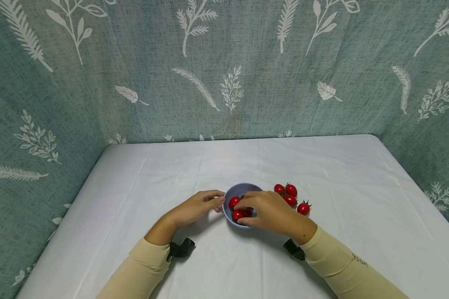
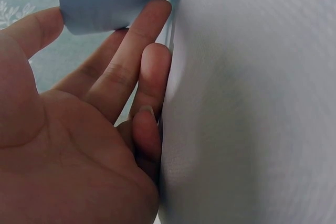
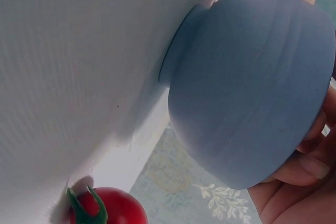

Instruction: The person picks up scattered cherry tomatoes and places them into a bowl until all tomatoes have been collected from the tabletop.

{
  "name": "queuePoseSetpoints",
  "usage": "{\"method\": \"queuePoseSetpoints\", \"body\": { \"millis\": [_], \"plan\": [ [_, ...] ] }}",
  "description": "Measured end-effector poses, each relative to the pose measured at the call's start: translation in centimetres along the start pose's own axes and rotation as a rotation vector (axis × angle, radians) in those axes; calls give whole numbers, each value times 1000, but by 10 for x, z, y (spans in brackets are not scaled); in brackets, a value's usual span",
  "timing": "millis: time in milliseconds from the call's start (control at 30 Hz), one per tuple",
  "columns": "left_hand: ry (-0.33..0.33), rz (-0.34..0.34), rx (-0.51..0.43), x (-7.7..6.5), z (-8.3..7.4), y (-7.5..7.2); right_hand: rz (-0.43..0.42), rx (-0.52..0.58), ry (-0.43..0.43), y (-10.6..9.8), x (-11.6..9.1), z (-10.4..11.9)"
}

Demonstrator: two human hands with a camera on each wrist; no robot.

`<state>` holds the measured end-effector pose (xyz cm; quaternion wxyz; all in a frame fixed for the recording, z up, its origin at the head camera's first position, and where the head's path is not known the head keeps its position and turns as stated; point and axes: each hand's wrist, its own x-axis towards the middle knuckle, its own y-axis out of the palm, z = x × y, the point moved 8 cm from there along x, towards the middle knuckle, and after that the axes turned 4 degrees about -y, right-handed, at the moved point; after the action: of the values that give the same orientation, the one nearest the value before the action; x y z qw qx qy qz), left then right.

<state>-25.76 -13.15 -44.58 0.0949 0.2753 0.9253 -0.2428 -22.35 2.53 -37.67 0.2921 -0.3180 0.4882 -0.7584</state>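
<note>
A small blue-grey bowl (image 1: 243, 185) stands upright on the white cloth, with several red cherry tomatoes (image 1: 234, 202) in it. My left hand (image 1: 194, 209) touches the bowl's left outer wall with extended thumb and fingertips; its lower fingers lie near the cloth in the left wrist view. Over the bowl's right rim reaches my right hand (image 1: 273, 211). Its thumb and fingers curl about a cherry tomato (image 1: 238, 215) inside. The bowl's wall (image 3: 247, 87) hides those fingertips in the right wrist view.
Just right of the bowl, several loose cherry tomatoes (image 1: 291, 189) with green stems lie on the cloth, partly behind the right hand. One tomato (image 1: 303, 208) sits slightly apart. A white-covered table (image 1: 179, 166) extends around the bowl, with a patterned green curtain (image 1: 153, 104) behind.
</note>
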Motion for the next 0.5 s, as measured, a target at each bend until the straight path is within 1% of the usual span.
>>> {"method": "queuePoseSetpoints", "body": {
  "millis": [367, 500],
  "plan": [
    [-12, -12, 4, -1, -1, 0, -7, 24, -15, 1, 0, 0],
    [-14, -11, 3, -1, -2, 0, -10, 15, -24, 1, 0, 0]
  ]
}}
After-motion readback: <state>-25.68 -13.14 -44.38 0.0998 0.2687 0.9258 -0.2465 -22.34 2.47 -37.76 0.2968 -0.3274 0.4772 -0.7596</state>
